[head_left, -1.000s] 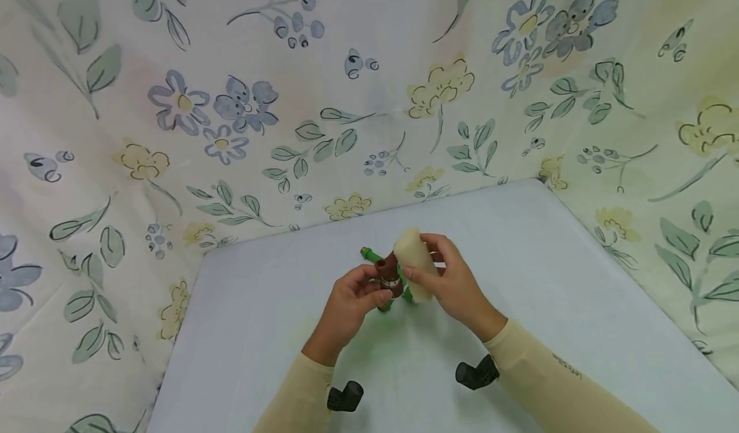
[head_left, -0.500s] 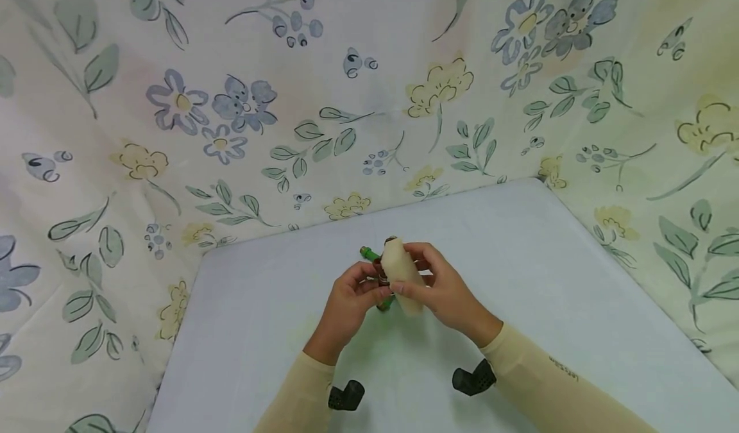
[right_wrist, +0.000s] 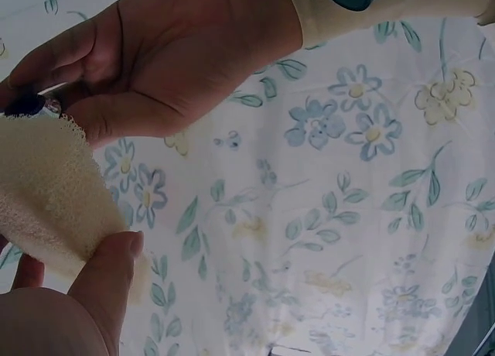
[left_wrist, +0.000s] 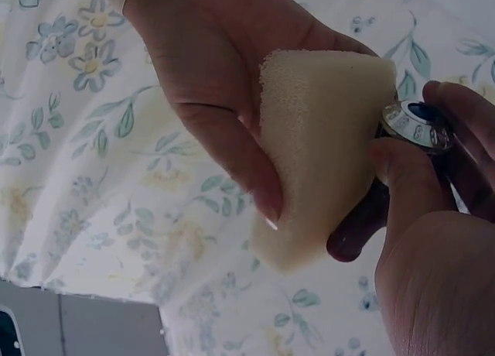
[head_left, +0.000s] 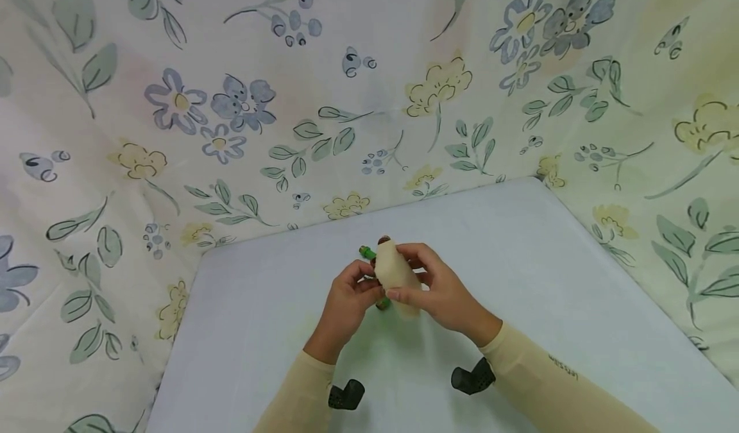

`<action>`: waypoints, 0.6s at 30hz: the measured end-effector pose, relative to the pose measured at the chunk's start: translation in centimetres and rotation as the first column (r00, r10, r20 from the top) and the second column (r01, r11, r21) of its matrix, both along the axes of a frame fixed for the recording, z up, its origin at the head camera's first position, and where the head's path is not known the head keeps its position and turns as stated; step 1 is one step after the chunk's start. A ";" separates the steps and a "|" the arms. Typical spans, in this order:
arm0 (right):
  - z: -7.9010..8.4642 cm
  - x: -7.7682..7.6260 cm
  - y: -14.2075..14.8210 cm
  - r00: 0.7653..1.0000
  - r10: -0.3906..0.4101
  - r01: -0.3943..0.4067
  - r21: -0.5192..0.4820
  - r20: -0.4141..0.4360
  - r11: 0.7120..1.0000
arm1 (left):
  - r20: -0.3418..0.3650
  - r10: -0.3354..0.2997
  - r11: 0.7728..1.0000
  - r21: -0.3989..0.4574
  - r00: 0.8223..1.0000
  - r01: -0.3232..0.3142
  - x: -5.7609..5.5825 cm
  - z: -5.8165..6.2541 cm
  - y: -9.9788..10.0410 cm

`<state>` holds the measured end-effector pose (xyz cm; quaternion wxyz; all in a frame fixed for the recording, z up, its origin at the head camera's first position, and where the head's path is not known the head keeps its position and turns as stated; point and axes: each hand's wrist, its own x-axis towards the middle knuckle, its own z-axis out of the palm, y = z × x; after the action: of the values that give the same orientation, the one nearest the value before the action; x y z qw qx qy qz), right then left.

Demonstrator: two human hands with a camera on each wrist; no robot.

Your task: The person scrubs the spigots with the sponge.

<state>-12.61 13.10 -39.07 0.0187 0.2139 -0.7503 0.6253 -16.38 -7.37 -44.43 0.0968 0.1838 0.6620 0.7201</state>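
In the head view my right hand (head_left: 447, 295) grips a cream sponge (head_left: 395, 271), thumb on its near face and fingers behind. My left hand (head_left: 346, 298) pinches a dark reddish-brown piece (left_wrist: 362, 223), which has a silver collar with a blue centre (left_wrist: 418, 122) in the left wrist view. The sponge lies up against this piece and hides most of it from the head camera; only a brown tip (head_left: 384, 239) shows above. Green bar ends (head_left: 367, 253) stick out behind the left fingers. Whether they join the brown piece is hidden.
A white-covered table (head_left: 260, 330) lies under both hands, with a floral cloth (head_left: 323, 99) hanging behind it. Black camera mounts (head_left: 346, 394) sit on both sleeved wrists, close above the table.
My right hand has brought the sponge leftward over the brown piece, covering its openings and silver band. My left hand has stayed almost in place, still holding the piece.
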 end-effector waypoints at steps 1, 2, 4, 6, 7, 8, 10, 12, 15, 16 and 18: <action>0.1 0.0 0.0 1.000 -0.007 0.007 0.007 -0.001 1.000 | -0.006 -0.007 1.000 -0.002 1.000 0.007 0.0 0.0 0.0; 0.1 0.0 0.1 1.000 -0.012 0.012 0.011 -0.002 1.000 | -0.012 -0.012 1.000 -0.007 1.000 0.012 0.0 0.0 0.0; 0.5 0.2 0.1 1.000 -0.022 0.022 0.018 -0.003 1.000 | -0.018 -0.017 1.000 -0.017 1.000 0.017 0.1 0.0 0.0; 0.7 0.2 0.2 1.000 -0.030 0.030 0.021 -0.001 0.999 | -0.027 -0.024 0.999 -0.026 0.999 0.023 0.1 0.1 0.0; 0.3 0.0 0.3 0.999 -0.036 0.036 0.021 0.002 0.999 | -0.031 -0.028 0.999 -0.031 0.999 0.027 0.1 0.1 0.0; -0.1 -0.3 0.4 0.999 -0.042 0.042 0.022 0.003 0.999 | -0.035 -0.032 0.999 -0.033 0.999 0.031 0.2 0.1 0.0; -1.0 -0.8 0.6 0.998 -0.055 0.055 0.028 0.008 0.998 | -0.039 -0.046 0.999 -0.024 0.998 0.045 0.2 0.1 0.0; -1.8 -1.4 0.9 0.997 -0.074 0.073 0.041 0.011 0.996 | -0.047 -0.065 0.998 -0.006 0.997 0.065 0.2 0.2 0.0; -2.5 -1.9 1.2 0.995 -0.097 0.097 0.052 0.013 0.994 | -0.056 -0.092 0.995 0.021 0.994 0.093 0.4 0.4 0.0; -2.6 -2.0 1.3 0.994 -0.105 0.104 0.056 0.014 0.993 | -0.060 -0.099 0.994 0.028 0.993 0.101 0.4 0.4 0.0; -2.7 -2.1 1.4 0.994 -0.112 0.111 0.056 0.016 0.992 | -0.067 -0.105 0.994 0.030 0.992 0.107 0.4 0.5 -0.1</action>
<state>-14.71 14.48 -41.78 0.0406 0.1663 -0.7782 0.6042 -15.95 -7.44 -43.97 0.1100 0.2439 0.6419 0.7186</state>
